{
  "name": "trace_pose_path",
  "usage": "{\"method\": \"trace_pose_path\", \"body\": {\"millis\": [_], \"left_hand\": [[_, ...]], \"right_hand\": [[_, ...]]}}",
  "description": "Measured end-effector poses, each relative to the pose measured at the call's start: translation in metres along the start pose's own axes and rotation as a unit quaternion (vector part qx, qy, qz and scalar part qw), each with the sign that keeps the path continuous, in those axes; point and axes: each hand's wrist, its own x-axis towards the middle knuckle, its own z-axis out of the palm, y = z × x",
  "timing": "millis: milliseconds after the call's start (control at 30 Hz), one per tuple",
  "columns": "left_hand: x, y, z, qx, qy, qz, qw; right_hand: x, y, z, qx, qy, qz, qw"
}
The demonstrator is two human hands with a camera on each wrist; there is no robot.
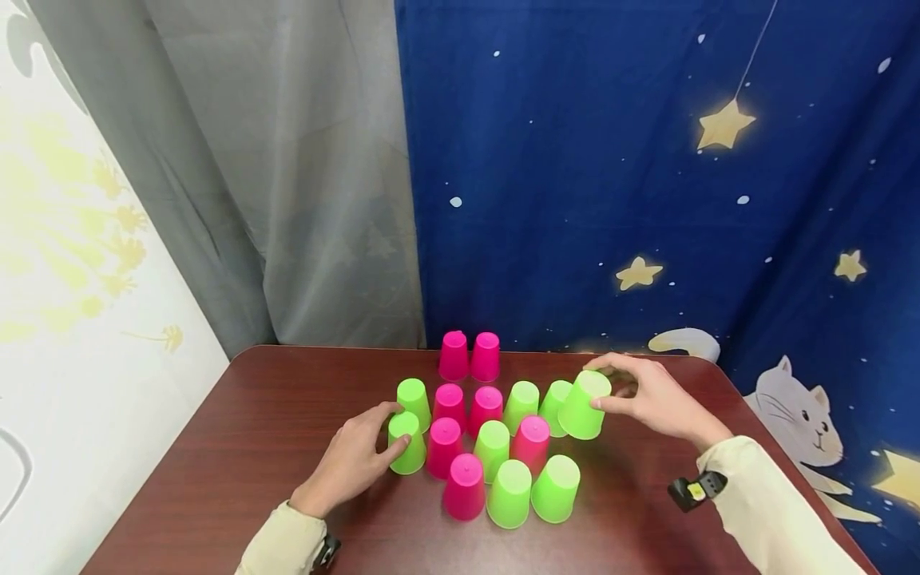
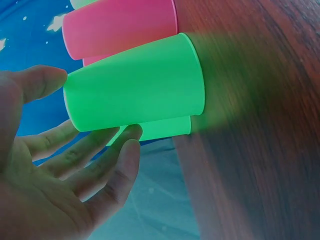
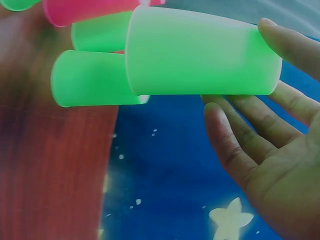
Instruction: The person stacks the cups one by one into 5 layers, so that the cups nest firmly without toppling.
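Left hand (image 1: 352, 455): grasping left cup (image 1: 406, 455), beside pink cup (image 1: 443, 451).
Right hand (image 1: 650, 395): pinching right cup (image 1: 584, 409), above table (image 1: 287, 415).
Drop risk: loosened pinch could release right cup.
Topple risk: sideways push by left cup could tip pink cup.

- In the left wrist view, your held green cup (image 2: 135, 85) is hiding most of another green cup (image 2: 167, 128).
- There, the left edge is cutting off your left hand (image 2: 47, 192).
- In the right wrist view, the top edge is cropping a pink cup (image 3: 90, 10).
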Motion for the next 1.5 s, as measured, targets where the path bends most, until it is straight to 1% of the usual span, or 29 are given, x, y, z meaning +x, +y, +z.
{"method": "trace_pose_path", "body": {"millis": [200,367,500,667,833,1067,1300,1500], "left_hand": [[0.002,-0.001,0.001,-0.007,-0.004,-0.001,1.0000],[0.003,0.000,0.000,-0.009,-0.015,-0.008,0.9998],[0.003,0.000,-0.001,-0.008,-0.019,-0.010,0.9997],[0.003,-0.001,-0.001,-0.005,-0.018,-0.006,0.9998],[0.003,0.000,0.000,-0.011,-0.015,0.000,0.9998],[0.002,0.001,0.000,-0.012,-0.013,0.003,0.9998],[0.003,0.001,-0.002,-0.006,-0.012,0.008,0.9999],[0.003,0.002,-0.003,-0.010,-0.017,0.005,0.9998]], "right_hand": [[0.023,-0.008,-0.006,0.002,-0.018,0.007,0.9998],[0.041,-0.013,-0.004,0.001,-0.023,0.009,0.9997],[0.059,-0.011,0.001,0.003,-0.022,0.005,0.9997],[0.080,-0.007,0.006,-0.014,-0.017,0.010,0.9997],[0.102,-0.001,0.014,-0.025,-0.016,0.035,0.9989],[0.125,0.011,0.028,-0.029,-0.029,0.061,0.9973],[0.144,0.021,0.042,-0.028,-0.038,0.097,0.9942],[0.153,0.029,0.054,-0.054,-0.051,0.127,0.9891]]}}
